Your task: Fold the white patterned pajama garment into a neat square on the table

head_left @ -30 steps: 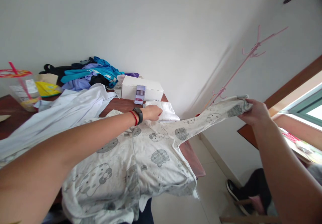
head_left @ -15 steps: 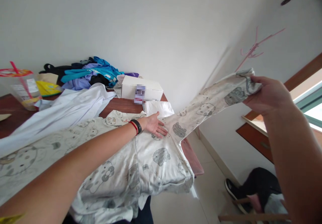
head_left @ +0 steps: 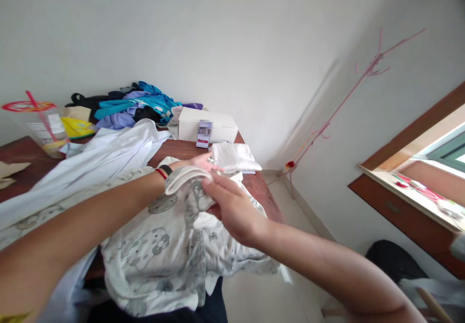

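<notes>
Both hands meet on the soft, light white cotton garment with grey cat print [head_left: 174, 245] draped over the counter [head_left: 261, 192] edge: right hand [head_left: 236, 211] pinching its folded sleeve, left hand [head_left: 201, 161] pressing flat, fingers apart; best gripped at seams.

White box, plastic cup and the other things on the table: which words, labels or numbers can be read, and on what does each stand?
No text can be read.
White box: its label is blurred out.
Small red and white card leaning against the box: print too small.
Plastic cup: white sticker, print too small.
Printed garment in the hands: cartoon cat pictures only, no words.
</notes>
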`<state>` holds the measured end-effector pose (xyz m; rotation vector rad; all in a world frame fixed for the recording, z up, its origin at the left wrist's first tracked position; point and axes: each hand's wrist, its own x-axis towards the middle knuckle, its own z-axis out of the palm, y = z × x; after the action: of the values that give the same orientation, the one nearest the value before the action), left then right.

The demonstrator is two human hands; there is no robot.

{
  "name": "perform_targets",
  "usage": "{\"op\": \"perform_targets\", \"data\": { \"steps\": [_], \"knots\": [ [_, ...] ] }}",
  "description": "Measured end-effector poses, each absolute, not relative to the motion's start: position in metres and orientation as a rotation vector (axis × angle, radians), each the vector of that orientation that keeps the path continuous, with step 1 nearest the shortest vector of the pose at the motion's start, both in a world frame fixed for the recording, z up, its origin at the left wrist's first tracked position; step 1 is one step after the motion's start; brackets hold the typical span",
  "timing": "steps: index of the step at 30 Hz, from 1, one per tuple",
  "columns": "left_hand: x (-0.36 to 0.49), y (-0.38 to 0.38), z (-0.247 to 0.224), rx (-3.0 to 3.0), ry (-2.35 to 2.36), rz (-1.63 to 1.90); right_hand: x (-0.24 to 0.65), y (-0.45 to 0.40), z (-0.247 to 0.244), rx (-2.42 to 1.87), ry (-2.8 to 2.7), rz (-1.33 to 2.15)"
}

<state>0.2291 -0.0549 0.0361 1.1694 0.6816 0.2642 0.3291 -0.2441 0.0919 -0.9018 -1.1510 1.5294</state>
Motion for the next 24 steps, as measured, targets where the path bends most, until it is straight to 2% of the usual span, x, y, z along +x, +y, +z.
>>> {"op": "perform_targets", "data": {
  "steps": [2, 4, 8, 10, 13, 15, 18, 24],
  "knots": [
    [0.184, -0.052, 0.043, 1.072, 0.736, 0.15, 0.303, -0.231, 0.05, -0.938, -1.115, 1.594],
    [0.137, -0.05, 0.05, 1.016, 0.819, 0.236, 0.285, -0.218, 0.019, -0.948, -1.077, 1.616],
    [0.068, -0.071, 0.063, 1.166, 1.017, 0.333, 0.276, -0.205, -0.003, -0.927, -1.465, 1.487],
    [0.053, -0.096, 0.061, 1.272, 1.08, 0.249, 0.286, -0.203, -0.001, -0.771, -1.912, 1.281],
    [0.05, -0.138, 0.041, 1.52, 1.228, 0.155, 0.318, -0.192, 0.003, -0.59, -2.373, 0.764],
    [0.051, -0.158, 0.022, 1.759, 1.284, 0.175, 0.349, -0.178, 0.001, -0.74, -2.439, 0.487],
    [0.048, -0.173, -0.001, 1.97, 1.359, 0.323, 0.406, -0.155, -0.007, -1.082, -2.408, 0.248],
    [0.038, -0.174, -0.002, 2.03, 1.279, 0.27, 0.494, -0.13, -0.031, -1.405, -2.387, 0.128]
  ]
}}
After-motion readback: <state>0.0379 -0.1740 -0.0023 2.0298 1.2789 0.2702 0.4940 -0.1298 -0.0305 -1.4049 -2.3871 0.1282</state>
